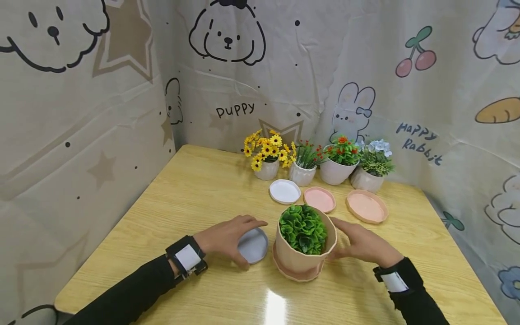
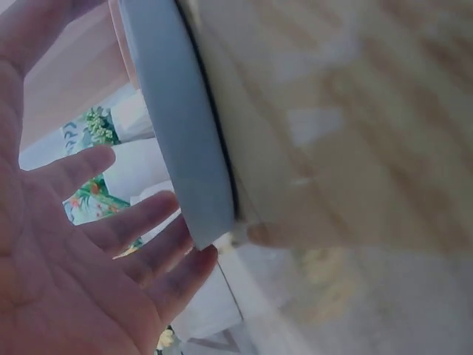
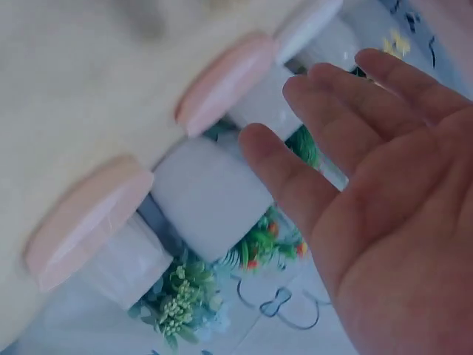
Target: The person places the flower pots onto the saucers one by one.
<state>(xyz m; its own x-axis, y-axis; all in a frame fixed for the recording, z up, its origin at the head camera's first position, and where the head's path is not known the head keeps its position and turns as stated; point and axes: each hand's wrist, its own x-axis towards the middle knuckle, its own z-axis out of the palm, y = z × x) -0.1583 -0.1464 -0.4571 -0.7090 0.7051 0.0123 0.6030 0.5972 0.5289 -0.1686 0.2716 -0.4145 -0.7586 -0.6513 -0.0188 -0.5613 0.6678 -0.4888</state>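
A grey round saucer (image 1: 253,246) lies on the table, with my left hand (image 1: 223,238) spread around its left side, thumb and fingers apart. In the left wrist view the fingers (image 2: 133,222) are loosely extended by the saucer's rim (image 2: 177,126); whether they touch it I cannot tell. A beige pot (image 1: 298,259) holding a leafy green plant (image 1: 304,229) stands upright in a pinkish saucer (image 1: 296,274). Beside the pot's right side is my right hand (image 1: 363,243), its fingers partly hidden behind the pot. The right wrist view shows that palm (image 3: 406,214) with relaxed fingers, gripping nothing.
Along the back stand white pots with yellow flowers (image 1: 270,146), thin red flowers (image 1: 308,153), orange-red flowers (image 1: 343,150) and blue flowers (image 1: 378,155). Before them lie a white saucer (image 1: 285,192), a pink saucer (image 1: 319,199) and a peach saucer (image 1: 367,206). Printed curtains border the table.
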